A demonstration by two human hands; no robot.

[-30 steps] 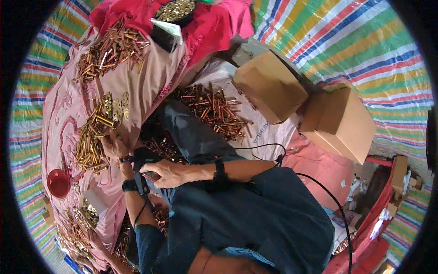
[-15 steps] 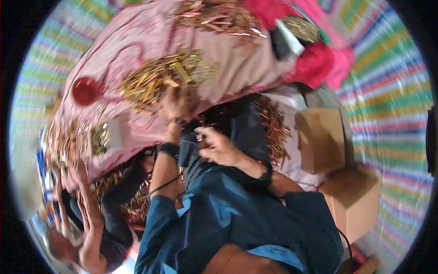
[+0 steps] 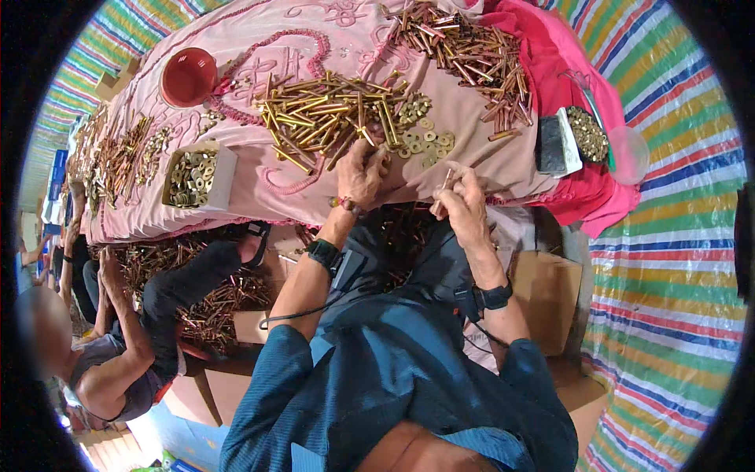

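A heap of brass-coloured bolts (image 3: pixel 314 110) lies on the pink cloth (image 3: pixel 259 212) in front of me. Small nuts (image 3: pixel 414 107) and flat washers (image 3: pixel 429 141) are spread at the heap's right side. My left hand (image 3: pixel 362 177) is at the heap's near edge, its fingers curled together; what they grip, if anything, is hidden. To its right, over the cloth's front edge, my right hand (image 3: pixel 465 206) pinches a slim copper-coloured bolt (image 3: pixel 447 182) between thumb and fingers. Loose copper-coloured bolts (image 3: pixel 397 228) show below, between my knees.
A white box of washers (image 3: pixel 212 177) and a red bowl (image 3: pixel 189 77) stand on the left. More bolts (image 3: pixel 472 55) lie at the far right, near a container of small nuts (image 3: pixel 588 134). Cardboard boxes (image 3: pixel 546 299) stand at my right. A co-worker (image 3: pixel 118 346) sits at the left.
The whole view has shifted and sharpened. My right hand has risen from over my lap to the cloth's edge, now pinching a bolt. My left hand has moved to the heap's right end.
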